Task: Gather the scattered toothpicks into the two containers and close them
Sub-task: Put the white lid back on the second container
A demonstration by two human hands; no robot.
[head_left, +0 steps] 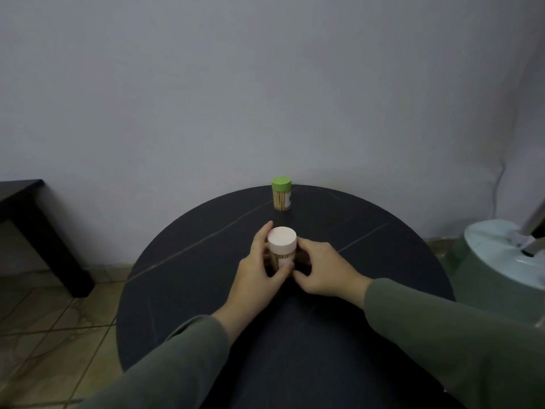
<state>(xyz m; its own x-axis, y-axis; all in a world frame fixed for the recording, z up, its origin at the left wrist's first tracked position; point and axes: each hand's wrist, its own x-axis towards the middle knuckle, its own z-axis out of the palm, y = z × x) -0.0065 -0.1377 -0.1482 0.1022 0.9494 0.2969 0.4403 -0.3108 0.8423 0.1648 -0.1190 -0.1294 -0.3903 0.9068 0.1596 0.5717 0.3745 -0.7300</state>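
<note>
In the middle of the frame a clear container [280,255] full of toothpicks stands upright on the round dark table [182,278], and a pale pink lid [282,239] sits on top of it. The left hand [259,270] grasps this container from its left side: the fingers curl behind it and the thumb presses on the front, over the white label. The right hand [321,270] is just beside the container on its right, with the fingers bent toward it; they seem to touch its lower part, but it is not possible to tell if they really grip it, because the container and the shadow hide the fingertips. Both arms wear grey-green sleeves [442,335] that cover much of the near part of the table.

A second container with a green lid [281,193] stands upright near the far edge of the table, above the centre, well apart from the hands. It is closed and filled with toothpicks.

At the left edge of the frame is a dark low table [32,219] on a tiled floor [44,320]. At the right edge stands a pale round base [495,255] with a metal pole. A grey wall [265,84] fills the upper part.
</note>
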